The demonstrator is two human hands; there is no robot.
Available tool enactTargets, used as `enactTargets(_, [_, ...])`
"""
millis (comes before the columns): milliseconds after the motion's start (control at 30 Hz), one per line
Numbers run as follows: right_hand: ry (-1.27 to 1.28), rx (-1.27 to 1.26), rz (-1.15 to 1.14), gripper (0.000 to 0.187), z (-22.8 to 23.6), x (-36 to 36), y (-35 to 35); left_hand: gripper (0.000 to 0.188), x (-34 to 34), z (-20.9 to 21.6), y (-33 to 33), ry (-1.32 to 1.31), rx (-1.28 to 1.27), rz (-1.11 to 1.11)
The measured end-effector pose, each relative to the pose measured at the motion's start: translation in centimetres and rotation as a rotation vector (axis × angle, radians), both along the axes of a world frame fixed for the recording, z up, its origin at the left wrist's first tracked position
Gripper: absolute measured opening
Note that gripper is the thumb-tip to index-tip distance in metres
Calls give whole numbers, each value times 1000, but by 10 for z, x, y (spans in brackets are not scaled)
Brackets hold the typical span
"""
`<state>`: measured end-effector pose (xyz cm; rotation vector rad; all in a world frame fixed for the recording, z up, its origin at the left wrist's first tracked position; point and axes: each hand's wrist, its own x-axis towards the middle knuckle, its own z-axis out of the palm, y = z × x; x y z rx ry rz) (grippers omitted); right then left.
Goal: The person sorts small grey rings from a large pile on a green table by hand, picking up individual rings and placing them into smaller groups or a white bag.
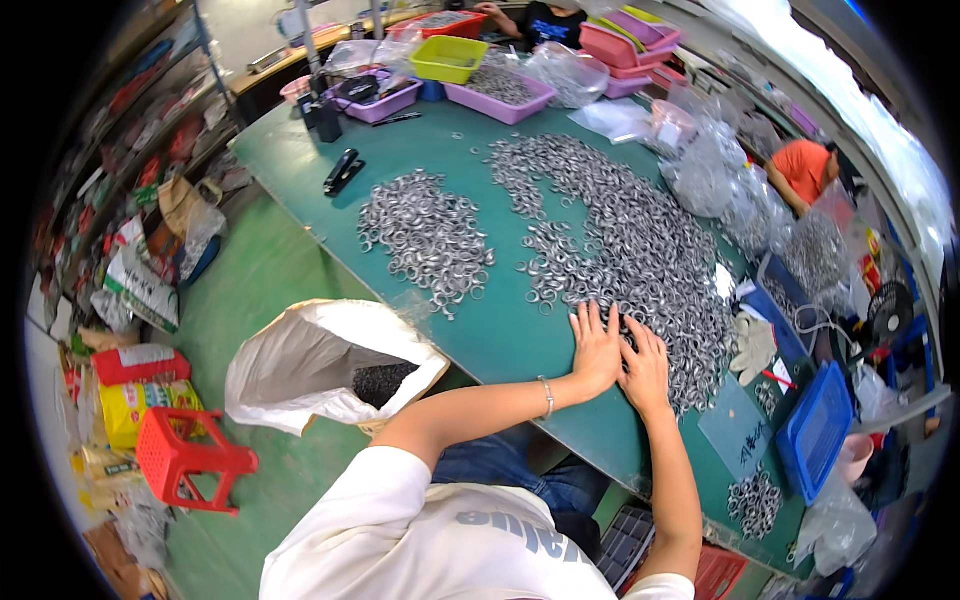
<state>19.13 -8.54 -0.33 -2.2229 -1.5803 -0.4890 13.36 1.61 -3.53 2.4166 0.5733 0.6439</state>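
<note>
A broad pile of small grey metal rings [650, 235] spreads over the green table [510, 340]. My left hand [597, 352] lies at the pile's near edge, fingers stretched out flat and touching rings. Close beside it, my right hand [645, 375] rests with extended fingers against the same pile. Neither hand grips anything that I can see, though rings right under the fingertips are hidden. A smaller heap of rings [425, 240] sits apart to the left. By the table's left edge, an open white sack [300, 350] has dark grey contents inside.
A black stapler [343, 172] lies at the far left of the table. Purple tray [500, 100], green basket [448, 60] and clear bags [700, 175] line the back. Blue tray [815, 430], glove [753, 347] and small ring heap [755, 503] are right. A red stool [190, 455] stands left.
</note>
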Motion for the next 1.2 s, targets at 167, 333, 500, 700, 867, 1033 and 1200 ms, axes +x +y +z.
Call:
enactTargets(167, [12, 36, -3, 38, -4, -2, 5, 70, 1, -2, 5, -61, -162, -15])
enactTargets(333, [-18, 106, -9, 28, -16, -8, 8, 49, -35, -3, -1, -168, -227, -131])
enactTargets(500, [-25, 59, -91, 28, -16, -22, 3, 46, -90, -2, -21, -262, -243, -240])
enactTargets(700, [-48, 24, -127, 25, -18, -32, -2, 36, -194, 41, 13, -424, -328, -281])
enactTargets(867, [68, -17, -129, 34, -11, -36, 4, 37, -305, 42, 81, -330, -57, 137])
enactTargets(1033, [85, -77, -102, 40, -5, -39, 3, 28, -378, 30, 114, 272, 193, 424])
enactTargets(1200, [93, -47, -109, 36, -11, -32, 4, 5, -408, 29, 123, 469, 104, -57])
